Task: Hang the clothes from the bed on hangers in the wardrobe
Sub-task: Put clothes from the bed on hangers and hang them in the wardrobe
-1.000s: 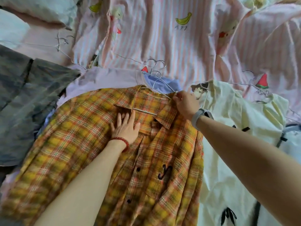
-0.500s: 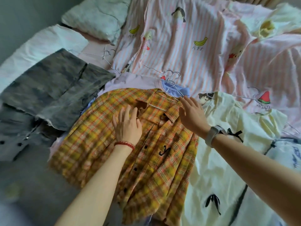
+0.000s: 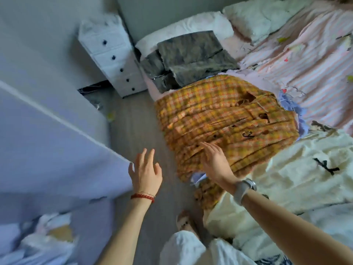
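A yellow plaid shirt lies spread on the bed's near edge, its hem hanging over the side. A grey camouflage garment lies beyond it, and a pale yellow garment with black bows lies to its right. A blue garment peeks out under the plaid collar. My left hand hovers over the floor, fingers spread, holding nothing. My right hand is open just above the plaid shirt's lower edge. The picture is blurred.
The bed has a pink striped cover and white pillows. A white drawer unit stands at the bed's head. A pale flat panel fills the left side. Grey floor runs between. My slippered foot is below.
Both hands have lifted off the plaid shirt's collar and drawn back toward me. The view has swung left and pulled away, so the floor, drawer unit and pale panel now show.
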Tool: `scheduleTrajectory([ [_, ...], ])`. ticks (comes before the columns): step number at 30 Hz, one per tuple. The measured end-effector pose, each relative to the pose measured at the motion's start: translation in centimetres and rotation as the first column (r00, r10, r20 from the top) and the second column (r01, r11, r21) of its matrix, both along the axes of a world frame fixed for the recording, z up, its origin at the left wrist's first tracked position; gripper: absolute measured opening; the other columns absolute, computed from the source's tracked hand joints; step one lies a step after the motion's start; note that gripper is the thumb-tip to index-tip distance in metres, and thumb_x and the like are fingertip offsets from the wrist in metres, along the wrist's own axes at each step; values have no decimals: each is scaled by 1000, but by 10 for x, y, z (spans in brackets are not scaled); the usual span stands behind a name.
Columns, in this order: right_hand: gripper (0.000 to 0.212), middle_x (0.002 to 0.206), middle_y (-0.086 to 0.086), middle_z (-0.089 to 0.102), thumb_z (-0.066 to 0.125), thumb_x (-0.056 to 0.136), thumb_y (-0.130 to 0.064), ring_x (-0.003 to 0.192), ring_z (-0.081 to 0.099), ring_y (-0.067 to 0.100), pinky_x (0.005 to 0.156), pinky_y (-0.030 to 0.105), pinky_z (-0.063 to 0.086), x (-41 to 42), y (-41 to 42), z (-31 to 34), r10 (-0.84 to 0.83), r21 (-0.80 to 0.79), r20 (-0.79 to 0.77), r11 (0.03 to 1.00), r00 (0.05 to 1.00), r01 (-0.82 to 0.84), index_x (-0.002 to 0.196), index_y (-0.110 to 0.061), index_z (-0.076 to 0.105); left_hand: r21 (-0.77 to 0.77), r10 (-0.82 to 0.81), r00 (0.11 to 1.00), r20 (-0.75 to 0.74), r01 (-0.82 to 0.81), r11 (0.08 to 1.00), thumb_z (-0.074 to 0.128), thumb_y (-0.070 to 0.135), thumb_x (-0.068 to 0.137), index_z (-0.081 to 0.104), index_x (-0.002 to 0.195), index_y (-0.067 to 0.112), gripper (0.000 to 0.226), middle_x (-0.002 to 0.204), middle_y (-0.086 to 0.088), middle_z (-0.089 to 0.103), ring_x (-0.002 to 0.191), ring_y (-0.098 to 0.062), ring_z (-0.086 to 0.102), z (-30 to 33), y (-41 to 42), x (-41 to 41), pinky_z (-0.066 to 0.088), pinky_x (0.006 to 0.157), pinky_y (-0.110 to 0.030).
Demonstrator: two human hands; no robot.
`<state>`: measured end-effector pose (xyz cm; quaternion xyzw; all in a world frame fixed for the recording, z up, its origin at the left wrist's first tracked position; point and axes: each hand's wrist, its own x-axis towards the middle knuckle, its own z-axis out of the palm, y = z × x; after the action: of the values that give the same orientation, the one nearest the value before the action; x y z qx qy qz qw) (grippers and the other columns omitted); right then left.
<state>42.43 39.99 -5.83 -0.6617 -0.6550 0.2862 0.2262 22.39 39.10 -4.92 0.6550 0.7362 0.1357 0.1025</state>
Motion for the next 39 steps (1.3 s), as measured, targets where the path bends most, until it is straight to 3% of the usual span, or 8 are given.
scheduleTrajectory([
  [6,39,118,19,60,39,89,-17,114,50,35,97,35,33,-170,-35,38,456,6,-27,890,890,-456,119,0,55,93,411,911,-39,-407,909,36,25,76,64,106,2,47,110,-23,63,104,-40,60,41,-132,-167,49,78,-60],
  [10,39,134,9,51,44,92,-12,128,39,26,106,33,31,-290,-87,68,698,67,-61,716,714,-694,131,-10,47,258,668,742,-60,-634,729,50,15,72,66,104,4,38,109,-21,64,100,-39,61,80,-228,-256,50,76,-52],
  [16,36,127,16,56,46,89,-3,118,51,32,100,31,33,-451,-182,120,918,219,-91,397,386,-891,124,-3,53,476,867,489,-92,-744,470,35,26,79,63,110,7,47,116,-16,61,103,-35,59,146,-354,-346,47,80,-50],
  [23,32,126,14,57,41,93,-4,113,55,29,94,23,34,-599,-256,198,963,306,-219,221,157,-926,122,-3,55,650,949,299,-101,-702,290,35,24,79,64,110,10,45,121,-13,59,109,-33,55,210,-415,-418,40,87,-48],
  [30,38,136,19,43,34,97,-1,123,43,24,87,13,32,-711,-280,267,864,239,-502,120,-17,-963,135,3,36,496,930,340,-137,-789,362,15,56,87,37,140,24,66,153,0,20,142,-22,14,217,-402,-472,18,107,-55],
  [32,38,132,18,45,34,96,1,121,43,25,90,17,33,-735,-279,277,830,225,-556,97,-46,-970,134,5,34,478,935,320,-150,-805,353,7,59,91,36,141,24,68,153,2,19,141,-22,15,210,-398,-480,22,107,-58],
  [36,47,118,10,50,43,96,-10,113,47,23,85,18,34,-779,-278,288,868,165,-489,-3,-84,-986,139,-2,28,524,947,288,-141,-790,318,7,50,96,36,137,23,57,146,-2,36,136,-25,31,198,-395,-486,37,99,-54],
  [39,30,93,3,51,47,93,-13,93,47,19,77,24,38,-805,-280,287,927,151,-358,-60,-111,-987,123,-11,43,569,956,278,-88,-774,278,16,45,97,32,136,25,47,147,-3,35,135,-22,31,194,-391,-486,37,100,-49],
])
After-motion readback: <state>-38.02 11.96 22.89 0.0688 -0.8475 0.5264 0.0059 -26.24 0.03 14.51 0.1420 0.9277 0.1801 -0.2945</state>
